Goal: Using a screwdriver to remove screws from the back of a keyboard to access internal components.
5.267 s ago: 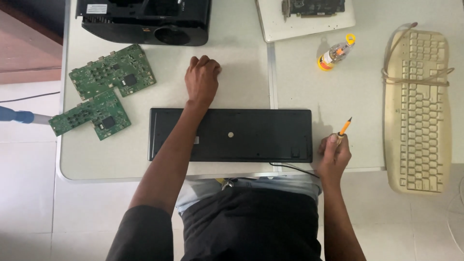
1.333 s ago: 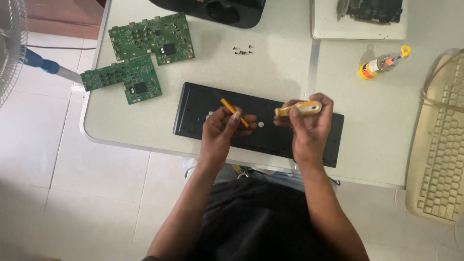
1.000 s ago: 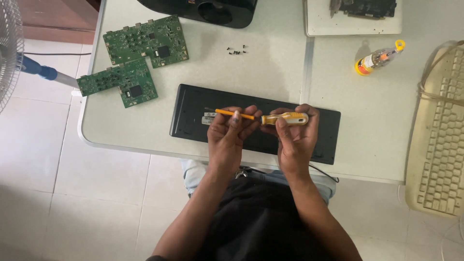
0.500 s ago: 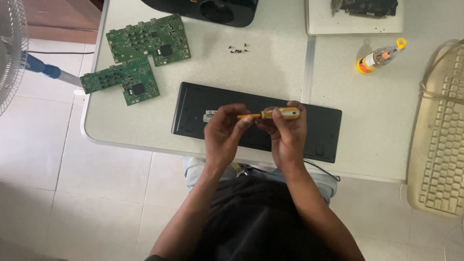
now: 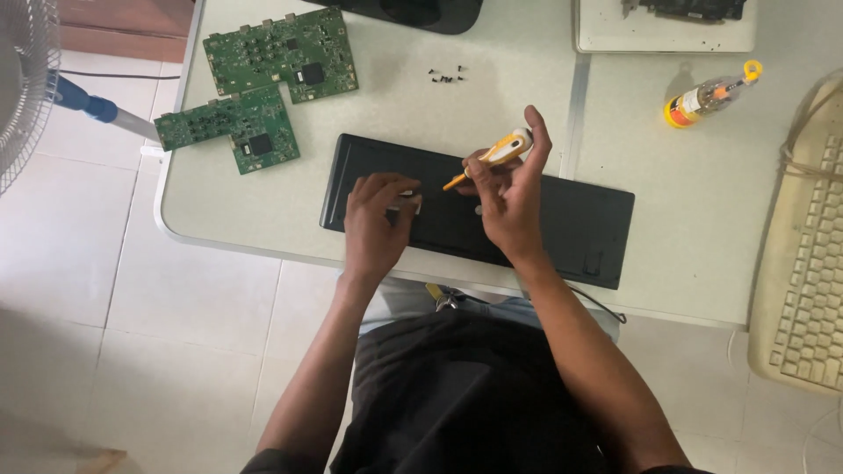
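Two hands over a black keyboard (image 5: 562,224), right hand (image 5: 509,189) gripping a yellow screwdriver (image 5: 492,158), left hand (image 5: 373,224) fingers curled, resting on it

Circuit boards (image 5: 263,96) lie left of the keyboard (image 5: 562,219); screws (image 5: 446,75) lie behind it.

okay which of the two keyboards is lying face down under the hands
The black keyboard in front of the person: its flat underside faces up. The beige keyboard at the right edge shows its keys.

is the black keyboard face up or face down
Face down: the black keyboard shows a smooth back with no keys.
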